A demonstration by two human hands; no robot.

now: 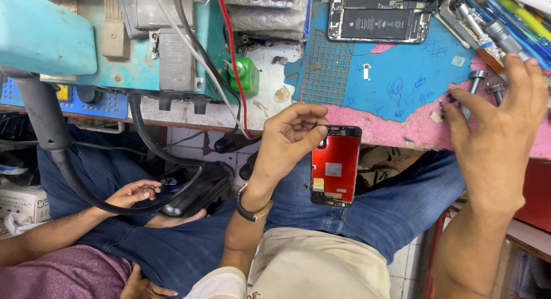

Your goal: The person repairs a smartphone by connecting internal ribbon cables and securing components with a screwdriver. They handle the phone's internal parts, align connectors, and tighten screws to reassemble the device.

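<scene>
We are holding a phone screen panel (336,166) in our left hand (287,139), fingers pinching its top edge, its red-backed inner side facing up over our lap, clear of the bench. Our right hand (498,137) is reaching out to the small metal screwdrivers (474,80) lying on the blue work mat (402,75), fingers spread and curling over them; we are not gripping anything there yet, as far as we can tell. We judge that we are in the middle of picking a tool while the panel is waiting in the other hand. The next move, as we read it, is calling for a careful pinch on one thin driver among several lying close together, and a steady grip on the panel so it is not tilting or slipping off our knees.

The mat is lying on a worn pink bench top (396,132), with an opened phone body (379,16) resting at its far edge and a row of coloured tools (516,17) at the right. To the left, a pale blue bench (46,37) is carrying batteries, cables and a small green bottle (245,75). Another person (lower left, in a purple sleeve) is sitting just beside us, their hand (135,193) touching a black device (195,190) with a thick cable. The space is looking cramped and cluttered, with tiled floor showing below
</scene>
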